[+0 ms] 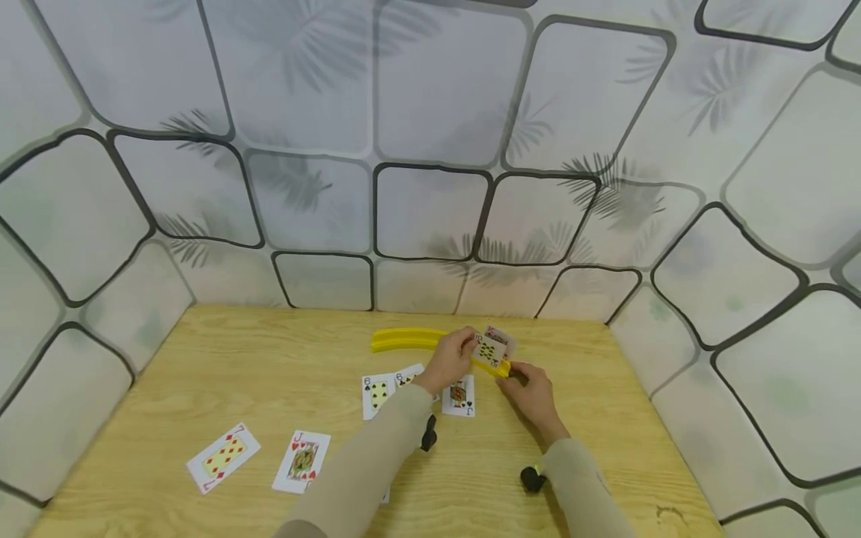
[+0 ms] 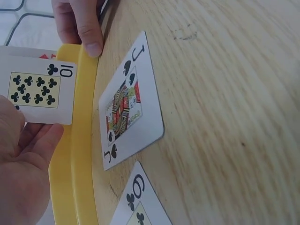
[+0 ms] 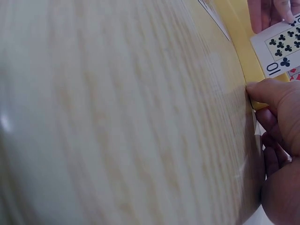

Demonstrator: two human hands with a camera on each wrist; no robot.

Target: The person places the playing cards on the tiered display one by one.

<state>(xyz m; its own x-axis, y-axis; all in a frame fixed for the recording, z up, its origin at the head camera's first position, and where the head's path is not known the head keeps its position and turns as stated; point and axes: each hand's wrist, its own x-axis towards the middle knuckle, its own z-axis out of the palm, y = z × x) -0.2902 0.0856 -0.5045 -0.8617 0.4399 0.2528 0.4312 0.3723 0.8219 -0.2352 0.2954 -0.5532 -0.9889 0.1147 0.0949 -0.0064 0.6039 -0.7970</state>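
Note:
My left hand pinches a ten of clubs at the yellow curved card holder. The card stands at the holder's right part, in front of another card with red markings that it partly covers. How deep the ten sits in the slot I cannot tell. At the holder's right end, my right hand grips the tip between thumb and fingers. A jack of spades lies face up on the table just before the holder, beside a six of clubs partly hidden by my left arm.
Another black-suited card lies left of the six. Farther left on the wooden table are a seven of diamonds and a jack of hearts. A patterned wall covering encloses the back and sides.

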